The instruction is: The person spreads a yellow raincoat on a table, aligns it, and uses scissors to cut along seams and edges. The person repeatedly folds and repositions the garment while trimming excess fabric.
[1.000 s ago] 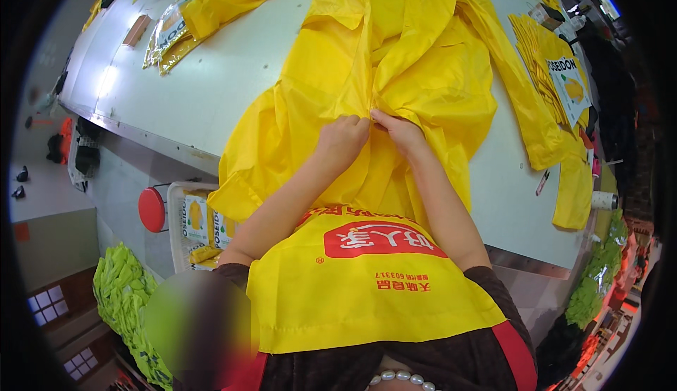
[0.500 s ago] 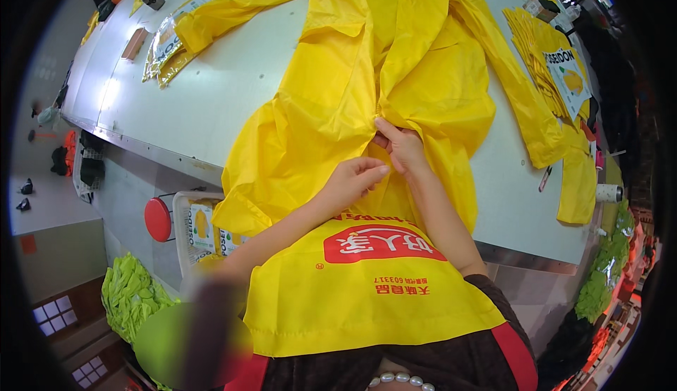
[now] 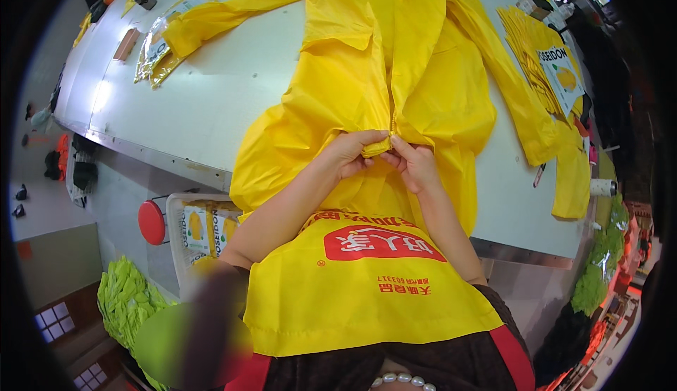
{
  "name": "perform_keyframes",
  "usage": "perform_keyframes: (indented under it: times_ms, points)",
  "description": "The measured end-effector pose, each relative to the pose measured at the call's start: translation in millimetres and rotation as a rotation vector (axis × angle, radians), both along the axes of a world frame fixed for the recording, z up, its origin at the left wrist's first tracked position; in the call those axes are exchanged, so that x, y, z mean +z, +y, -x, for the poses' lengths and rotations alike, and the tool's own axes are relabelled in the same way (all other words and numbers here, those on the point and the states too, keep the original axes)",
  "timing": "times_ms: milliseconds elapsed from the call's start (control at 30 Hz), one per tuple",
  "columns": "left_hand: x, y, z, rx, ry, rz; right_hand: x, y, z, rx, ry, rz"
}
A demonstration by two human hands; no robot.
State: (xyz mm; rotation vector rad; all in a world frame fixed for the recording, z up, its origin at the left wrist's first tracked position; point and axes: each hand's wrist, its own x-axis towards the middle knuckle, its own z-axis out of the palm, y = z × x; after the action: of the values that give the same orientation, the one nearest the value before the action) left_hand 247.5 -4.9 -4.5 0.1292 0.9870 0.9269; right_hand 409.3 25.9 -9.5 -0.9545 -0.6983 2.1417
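A yellow raincoat lies spread over the pale table, its sleeves reaching out to both sides and its front edges meeting down the middle. My left hand pinches the left front edge of the raincoat at the lower end of its zipper. Close beside it, my right hand grips the other front edge at the same spot, thumb and finger pressed together. The fingertips of both hands nearly touch. The zipper's bottom end is mostly hidden by my fingers. The coat's lower hem hangs over the table edge towards my yellow apron.
Packed yellow garments and a small brown box lie at the table's left. A stack of folded yellow pieces with a printed card sits at right, near a thread cone. A red stool and white basket stand at lower left.
My left hand has moved up and right from hovering free and now holds the left front edge. My right hand has shifted slightly down and right, still pinching the coat.
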Motion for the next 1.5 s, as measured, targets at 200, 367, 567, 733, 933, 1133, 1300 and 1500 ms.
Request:
perform_keyframes:
  times_ms: [200,367,567,733,933,1133,1300,1500]
  points:
    - [18,-8,-2,0.005,0.107,0.034,2,-7,-18,-0.055,0.037,0.136]
    - [20,-13,1,0.101,-0.012,-0.014,3,-7,-36,-0.003,0.163,0.101]
    - [11,-10,-18,0.256,-0.121,-0.056,9,-15,-26,-0.059,0.056,0.066]
    - [4,-10,-22,0.237,-0.132,-0.046,1,-19,-18,-0.121,0.056,0.008]
    - [3,-12,-25,0.273,-0.157,-0.048,0,-20,-16,-0.152,0.029,-0.033]
    - [3,-13,-27,0.294,-0.179,-0.061,0,-20,-16,-0.152,0.002,-0.059]
    - [-4,-13,-27,0.318,-0.205,-0.072,-1,-21,-16,-0.149,-0.033,-0.078]
    - [-2,-15,-28,0.312,-0.136,-0.065,1,-21,-13,-0.163,-0.035,-0.085]
